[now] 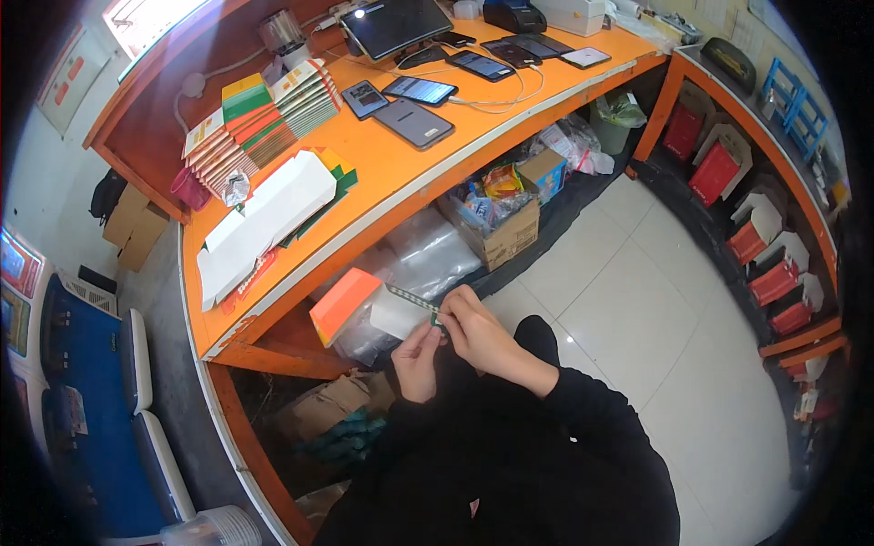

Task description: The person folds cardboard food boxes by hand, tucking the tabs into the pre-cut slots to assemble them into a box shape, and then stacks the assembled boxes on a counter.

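Observation:
Both hands are at one end of a partly folded paperboard carton (pixel 349 304) held above my lap. An orange panel shows at its far end, with a white inner side and a dark, patterned edge strip running towards my fingers. My left hand (pixel 418 363) pinches a small green flap between thumb and fingers. My right hand (pixel 476 332) grips the strip's near end just beside the left fingertips. The fingers partly hide the flap. On the counter lie flat carton blanks (pixel 273 215), white side up, and behind them stand stacks of folded cartons (pixel 249 119).
The orange counter (pixel 382 167) carries several phones (pixel 414 124), charging cables and a monitor (pixel 396 24). Beneath it sit plastic bags (pixel 433 249) and a cardboard box (pixel 505 232) of packets. Red cartons (pixel 717 167) line the shelf at right, across the tiled floor (pixel 614 293).

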`<state>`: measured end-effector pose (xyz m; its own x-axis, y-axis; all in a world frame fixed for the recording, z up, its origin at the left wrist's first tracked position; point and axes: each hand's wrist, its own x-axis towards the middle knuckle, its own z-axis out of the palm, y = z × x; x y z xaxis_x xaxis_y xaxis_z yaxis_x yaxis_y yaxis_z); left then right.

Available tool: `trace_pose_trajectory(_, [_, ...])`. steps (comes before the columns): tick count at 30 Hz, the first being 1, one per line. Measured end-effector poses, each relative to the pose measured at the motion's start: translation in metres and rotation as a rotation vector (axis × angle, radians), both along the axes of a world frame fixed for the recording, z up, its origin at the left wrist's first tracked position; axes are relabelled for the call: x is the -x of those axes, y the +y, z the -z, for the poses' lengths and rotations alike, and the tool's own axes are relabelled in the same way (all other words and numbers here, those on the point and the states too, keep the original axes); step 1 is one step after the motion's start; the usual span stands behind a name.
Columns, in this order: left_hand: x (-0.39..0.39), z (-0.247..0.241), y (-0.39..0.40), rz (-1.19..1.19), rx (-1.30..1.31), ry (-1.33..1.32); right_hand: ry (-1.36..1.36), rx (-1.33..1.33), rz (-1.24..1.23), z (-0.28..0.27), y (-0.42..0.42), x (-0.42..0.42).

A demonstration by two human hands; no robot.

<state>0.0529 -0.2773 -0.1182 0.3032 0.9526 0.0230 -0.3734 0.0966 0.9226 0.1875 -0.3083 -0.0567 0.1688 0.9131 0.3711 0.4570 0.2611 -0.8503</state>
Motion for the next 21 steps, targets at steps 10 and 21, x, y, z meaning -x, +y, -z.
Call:
trace_pose_trajectory(10, [0.005,0.002,0.000,0.031,0.037,-0.134,-0.127,0.012,-0.114,-0.010,0.002,0.003])
trace_pose_trajectory(21, [0.017,0.001,0.005,0.176,-0.104,0.058,-0.084,0.094,-0.278,-0.035,-0.006,-0.021])
